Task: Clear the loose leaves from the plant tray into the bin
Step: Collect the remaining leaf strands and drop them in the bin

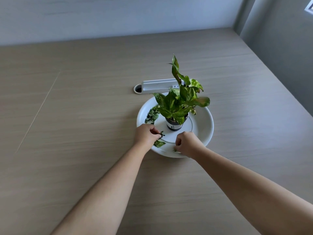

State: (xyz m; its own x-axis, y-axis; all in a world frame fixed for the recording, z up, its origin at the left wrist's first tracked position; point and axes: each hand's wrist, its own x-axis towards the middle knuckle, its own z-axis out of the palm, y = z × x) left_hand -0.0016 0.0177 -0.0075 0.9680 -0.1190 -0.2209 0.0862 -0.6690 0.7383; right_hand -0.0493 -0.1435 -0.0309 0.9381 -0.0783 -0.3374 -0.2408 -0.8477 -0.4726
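Both hands work at the near rim of the white plant tray, centre of the frame on the wooden counter. The left hand pinches a dark leaf scrap; the right hand is curled closed on a small green scrap. More loose leaves lie along the tray's left rim, beside the potted pothos.

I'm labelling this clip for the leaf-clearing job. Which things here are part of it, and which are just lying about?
Part of the job:
- white tray
- loose leaves along the tray's left rim
- leaf piece by the left hand
- small leaf pinched in the left hand
- right hand at the near rim

Just lying about:
- potted plant
- white cable cover
- table

No bin is visible.
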